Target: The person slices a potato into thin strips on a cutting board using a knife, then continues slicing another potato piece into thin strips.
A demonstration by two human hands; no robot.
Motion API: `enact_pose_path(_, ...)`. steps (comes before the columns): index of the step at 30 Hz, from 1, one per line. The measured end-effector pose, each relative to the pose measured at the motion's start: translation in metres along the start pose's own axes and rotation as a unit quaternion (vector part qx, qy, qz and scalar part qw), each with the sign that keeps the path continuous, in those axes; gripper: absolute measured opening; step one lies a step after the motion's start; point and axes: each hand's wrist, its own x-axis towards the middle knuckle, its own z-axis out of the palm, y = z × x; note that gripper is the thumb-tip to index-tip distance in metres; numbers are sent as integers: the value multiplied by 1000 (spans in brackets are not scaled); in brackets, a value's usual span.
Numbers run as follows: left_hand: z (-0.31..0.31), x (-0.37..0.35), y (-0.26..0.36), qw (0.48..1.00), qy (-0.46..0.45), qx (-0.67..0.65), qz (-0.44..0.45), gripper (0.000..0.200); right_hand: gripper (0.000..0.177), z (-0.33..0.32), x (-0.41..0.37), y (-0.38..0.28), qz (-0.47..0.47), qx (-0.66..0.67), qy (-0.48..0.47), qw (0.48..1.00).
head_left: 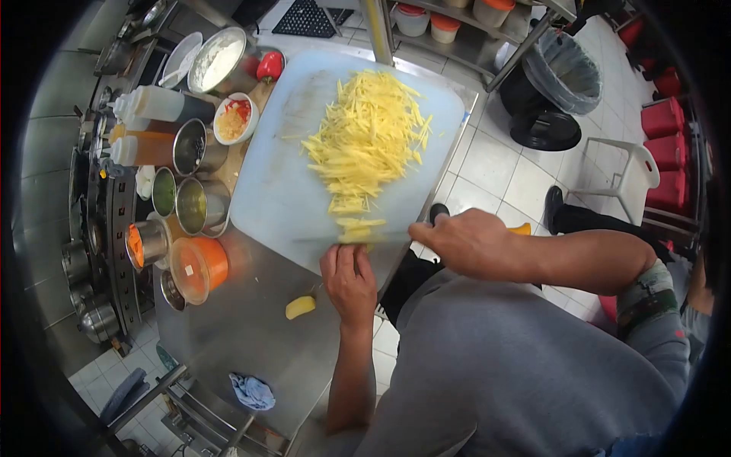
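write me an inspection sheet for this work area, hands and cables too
Surface: pale cutting board, smudged, on steel table
Job's things: yellow strips heaped on board; knife blurred
Clutter: loose yellow piece, crumpled blue cloth; squeeze bottles and white bowl beside board
Hands: right hand has its grip on knife; left hand has fingertips close to blade
Cables: nothing seen
Surroundings: tiled floor, lined bin, white stool
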Motion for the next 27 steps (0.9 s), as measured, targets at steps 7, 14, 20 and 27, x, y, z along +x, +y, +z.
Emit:
enact_pose_path(7,1,1,-2,1000,-4,-1,-17,17,26,7,1,8,0,-4,12,1000)
enact_pose_path(14,3,5,-1,1000,4,-8,-12,16,26,12,-2,12,-6,3,44,999)
enact_pose_path(20,3,0,0,1000,14,-4,-4,13,26,3,-3,-2,6,6,9,1000)
enact_pose_path(27,6,-6,-5,1000,9,2,-16,14,25,-3,-4,-7,-3,-5,1,1000)
